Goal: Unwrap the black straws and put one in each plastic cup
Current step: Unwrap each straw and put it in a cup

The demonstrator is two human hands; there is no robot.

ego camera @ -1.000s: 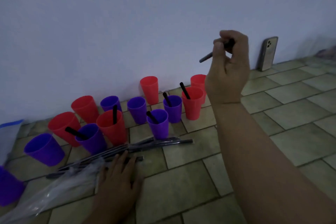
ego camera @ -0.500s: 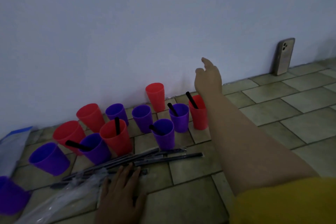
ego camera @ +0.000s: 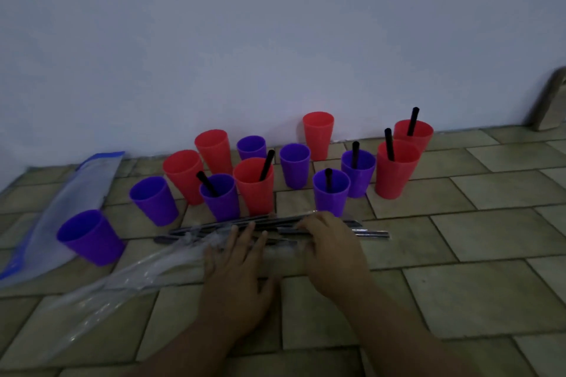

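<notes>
Several red and purple plastic cups stand on the tiled floor along the wall. Black straws stick out of the far-right red cup [ego camera: 413,133], the red cup [ego camera: 396,170] in front of it, two purple cups [ego camera: 358,170] [ego camera: 330,191], a red cup [ego camera: 253,185] and a purple cup [ego camera: 219,197]. The others, such as the red cup [ego camera: 318,133] by the wall and the purple cup [ego camera: 88,237] at far left, hold none. A pile of wrapped straws [ego camera: 372,234] lies in front of the cups. My left hand [ego camera: 239,263] rests flat on it. My right hand [ego camera: 332,243] curls its fingers down onto the pile.
A crumpled clear plastic bag [ego camera: 107,288] trails from the pile toward the lower left. A blue-edged plastic pouch [ego camera: 76,202] lies at the left by the wall. A phone [ego camera: 551,101] leans against the wall at the right edge.
My right hand let go of a black straw in the far-right red cup, then came back down to the pile. My left hand stayed on the pile. The view has shifted left.
</notes>
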